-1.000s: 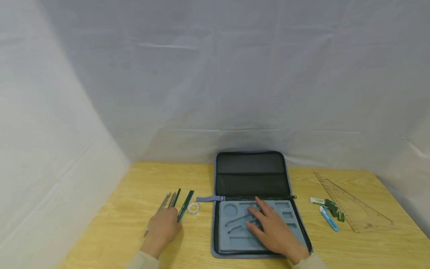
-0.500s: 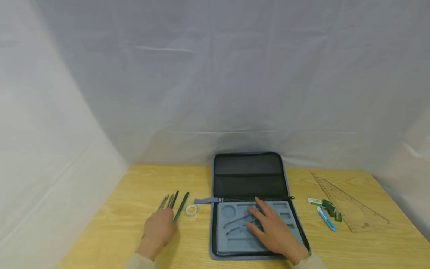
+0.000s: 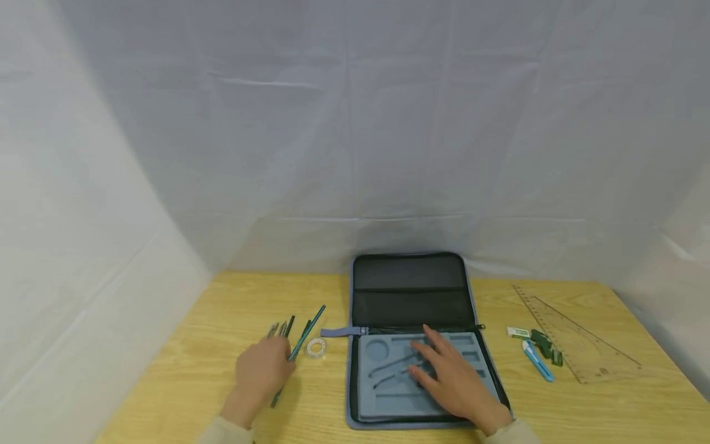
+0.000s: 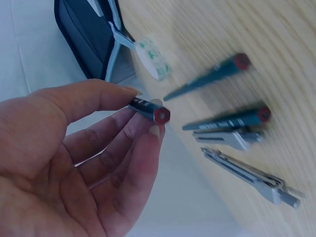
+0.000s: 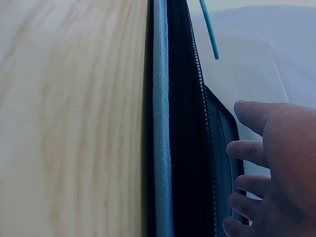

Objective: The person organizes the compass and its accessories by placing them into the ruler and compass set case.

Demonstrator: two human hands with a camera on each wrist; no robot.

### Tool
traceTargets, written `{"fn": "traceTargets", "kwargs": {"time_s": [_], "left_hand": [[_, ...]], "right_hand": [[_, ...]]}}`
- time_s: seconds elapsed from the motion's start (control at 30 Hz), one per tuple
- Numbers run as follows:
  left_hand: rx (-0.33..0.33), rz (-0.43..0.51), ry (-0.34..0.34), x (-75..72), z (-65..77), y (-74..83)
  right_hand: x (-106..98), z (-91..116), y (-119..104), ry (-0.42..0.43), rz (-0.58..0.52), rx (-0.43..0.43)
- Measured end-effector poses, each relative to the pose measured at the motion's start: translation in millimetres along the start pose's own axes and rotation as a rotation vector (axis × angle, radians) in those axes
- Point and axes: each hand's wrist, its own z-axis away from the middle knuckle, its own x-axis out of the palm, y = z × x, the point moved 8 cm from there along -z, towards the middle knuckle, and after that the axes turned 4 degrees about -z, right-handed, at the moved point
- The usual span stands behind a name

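Note:
My left hand [image 3: 262, 370] pinches a dark green pencil [image 4: 148, 109] between thumb and fingertips; its red hexagonal end faces the left wrist camera. On the table just beyond that hand lie two more green pencils [image 4: 210, 76] and two silver drafting compasses [image 4: 247, 175]. A roll of clear tape [image 3: 316, 348] sits right of them. With fingers spread, my right hand [image 3: 452, 379] is over the blue foam insert [image 3: 399, 404] of an unzipped case; whether it touches the foam is unclear. The insert has shaped recesses, partly hidden by this hand.
The case's black lid [image 3: 410, 290] stands raised at the back. To its right lie an eraser [image 3: 518, 332], small dark green items [image 3: 542, 340], a blue utility knife [image 3: 538, 361] and a transparent set square [image 3: 604, 367]. White sheeting [image 3: 355, 123] surrounds the wooden table.
The left hand has picked up one green pencil from beside the others, and it now slants up to the right. The right hand has hardly moved.

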Motion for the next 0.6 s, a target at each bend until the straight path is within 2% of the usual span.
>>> {"fn": "traceTargets", "kwargs": {"time_s": [0.2, 0.6], "left_hand": [[0.074, -0.004, 0.005, 0.5, -5.2, 18.8], [0.167, -0.014, 0.042, 5.0, -14.7, 59.4]], "right_hand": [[-6.0, 3.6, 7.0, 0.029, 0.019, 0.014], [-18.4, 11.6, 20.5, 0.077, 0.013, 0.027]]}}
